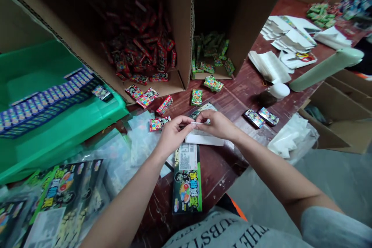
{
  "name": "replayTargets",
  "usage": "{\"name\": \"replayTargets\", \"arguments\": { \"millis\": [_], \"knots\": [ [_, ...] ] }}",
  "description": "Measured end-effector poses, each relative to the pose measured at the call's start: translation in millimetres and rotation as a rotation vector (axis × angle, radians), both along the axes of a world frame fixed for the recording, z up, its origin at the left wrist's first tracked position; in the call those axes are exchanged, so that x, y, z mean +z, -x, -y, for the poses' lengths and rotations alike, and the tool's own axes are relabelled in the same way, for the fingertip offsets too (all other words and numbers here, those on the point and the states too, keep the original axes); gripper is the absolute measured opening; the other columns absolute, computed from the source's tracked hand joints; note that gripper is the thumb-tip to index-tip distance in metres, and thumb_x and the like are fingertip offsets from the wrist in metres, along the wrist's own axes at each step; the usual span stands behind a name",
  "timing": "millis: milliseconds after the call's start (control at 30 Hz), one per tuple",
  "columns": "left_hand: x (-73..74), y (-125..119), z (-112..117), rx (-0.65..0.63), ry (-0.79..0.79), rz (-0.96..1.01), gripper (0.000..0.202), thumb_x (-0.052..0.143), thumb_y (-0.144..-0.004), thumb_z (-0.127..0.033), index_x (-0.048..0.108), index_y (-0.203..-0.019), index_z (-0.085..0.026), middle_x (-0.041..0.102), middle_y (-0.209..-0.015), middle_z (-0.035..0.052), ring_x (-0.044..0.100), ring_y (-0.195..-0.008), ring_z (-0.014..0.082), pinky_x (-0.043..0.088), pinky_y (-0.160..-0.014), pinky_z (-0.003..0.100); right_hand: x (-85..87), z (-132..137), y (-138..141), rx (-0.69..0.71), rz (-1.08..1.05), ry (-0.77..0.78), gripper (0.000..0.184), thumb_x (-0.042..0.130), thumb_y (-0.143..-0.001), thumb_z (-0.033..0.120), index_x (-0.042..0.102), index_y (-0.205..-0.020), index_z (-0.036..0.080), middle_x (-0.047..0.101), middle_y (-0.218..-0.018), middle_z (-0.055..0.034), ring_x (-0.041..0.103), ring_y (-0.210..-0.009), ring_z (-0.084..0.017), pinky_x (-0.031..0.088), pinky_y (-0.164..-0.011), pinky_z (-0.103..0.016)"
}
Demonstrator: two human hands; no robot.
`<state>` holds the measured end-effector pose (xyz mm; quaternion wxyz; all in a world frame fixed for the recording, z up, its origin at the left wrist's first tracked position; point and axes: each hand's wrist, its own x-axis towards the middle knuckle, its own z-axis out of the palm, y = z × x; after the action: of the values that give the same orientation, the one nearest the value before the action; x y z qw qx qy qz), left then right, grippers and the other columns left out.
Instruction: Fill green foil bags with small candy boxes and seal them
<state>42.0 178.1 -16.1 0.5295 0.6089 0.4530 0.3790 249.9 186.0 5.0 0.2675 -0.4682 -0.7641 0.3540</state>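
My left hand [171, 133] and my right hand [216, 123] meet over the dark red table [232, 100]. Both pinch the top edge of a white folded card piece [203, 138], fingers closed on it. Under the hands lies a flat printed black-and-green pack [187, 180] with a white label. Small red candy packets [158, 123] and a green one [197, 97] lie just beyond my hands.
A cardboard box of red packets [139, 46] and one of green packets [210, 56] stand at the back. A green crate [58, 124] with blue packets is at left. Clear bags [139, 139], printed sheets [66, 190], white card stacks [287, 37] and a pale green bottle [325, 69] surround.
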Motion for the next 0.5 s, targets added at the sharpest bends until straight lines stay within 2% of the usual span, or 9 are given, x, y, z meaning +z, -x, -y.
{"name": "replayTargets", "arguments": {
  "millis": [133,300,500],
  "knots": [
    [4.6,1.5,1.1,0.048,0.019,0.009,0.021,0.074,-0.087,-0.04,0.074,-0.092,-0.019,0.074,-0.087,0.0025,0.065,-0.078,0.0166,0.05,-0.071,0.026,2.5,0.4,0.6,-0.027,-0.085,0.059,0.029,0.072,-0.09,0.048,0.072,-0.093,0.019,0.073,-0.087,-0.0028,0.065,-0.079,-0.017,0.047,-0.073,-0.029],
    [1.5,2.9,0.6,0.115,0.11,-0.006,0.036,0.073,-0.086,-0.053,0.074,-0.085,-0.017,0.071,-0.077,0.0011,0.059,-0.066,0.0142,0.044,-0.06,0.024,5.2,-0.7,-2.4,-0.023,-0.169,0.091,0.024,0.071,-0.092,0.043,0.075,-0.098,0.019,0.076,-0.096,-0.004,0.068,-0.089,-0.018,0.049,-0.08,-0.031],
    [-1.0,1.4,0.0,0.09,0.142,0.024,0.042,0.077,-0.08,-0.059,0.074,-0.085,-0.017,0.074,-0.081,0.0022,0.062,-0.07,0.0151,0.049,-0.066,0.026,0.3,-5.3,-4.9,0.003,-0.232,0.146,0.035,0.074,-0.089,0.042,0.073,-0.115,0.019,0.072,-0.095,-0.0041,0.066,-0.085,-0.017,0.05,-0.076,-0.031]
  ]
}}
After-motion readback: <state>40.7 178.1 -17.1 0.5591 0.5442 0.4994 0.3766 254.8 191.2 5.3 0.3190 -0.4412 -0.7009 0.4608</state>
